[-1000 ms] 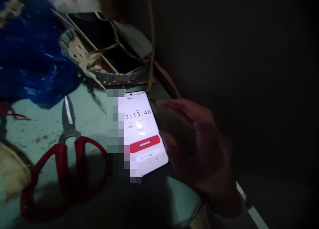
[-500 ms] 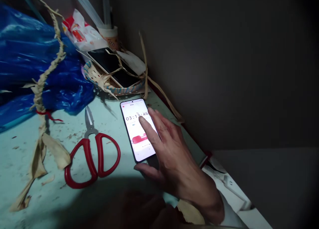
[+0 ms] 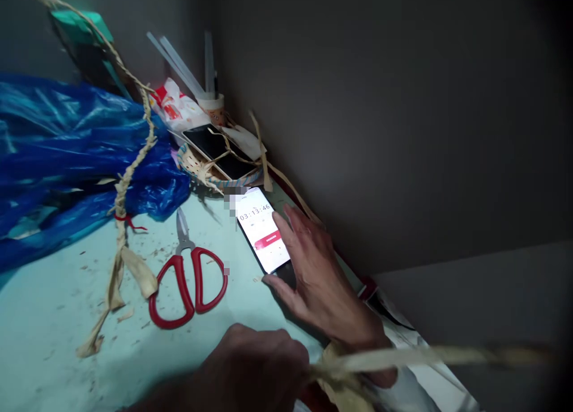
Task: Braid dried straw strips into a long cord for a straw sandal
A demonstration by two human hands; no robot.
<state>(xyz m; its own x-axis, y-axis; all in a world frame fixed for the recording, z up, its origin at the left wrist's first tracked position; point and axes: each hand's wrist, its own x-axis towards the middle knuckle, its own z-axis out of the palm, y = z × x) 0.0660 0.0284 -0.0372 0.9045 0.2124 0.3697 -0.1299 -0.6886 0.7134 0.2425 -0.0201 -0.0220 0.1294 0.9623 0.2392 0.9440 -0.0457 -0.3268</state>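
Note:
My right hand point(image 3: 320, 280), fingers spread, rests over the right edge of a lit phone point(image 3: 266, 239). On its screen are a timer reading 03:13:46 and a red button. My left hand point(image 3: 257, 364) is a dark fist at the bottom, closed on a pale dried-leaf strip point(image 3: 385, 359) that stretches right, blurred. Left of the phone lie scissors point(image 3: 184, 289) with red handles, their blades pointing away from me. Beside them runs a braided dried-leaf cord point(image 3: 122, 191), tied with red string, loose leaf ends toward me.
A crumpled blue plastic sheet point(image 3: 80, 155) covers the back left of the pale green table point(image 3: 58, 316). Behind the phone, a woven basket point(image 3: 192, 164) holds a dark-screened device point(image 3: 219, 149). Farther back are a red-and-white packet point(image 3: 179, 107) and a cup point(image 3: 211, 107). A dark wall point(image 3: 380, 131) rises on the right.
The view has shifted, so the table things appear farther right. My right index finger has moved from mid-screen to the phone's right edge. My left fist and its leaf strip show more clearly.

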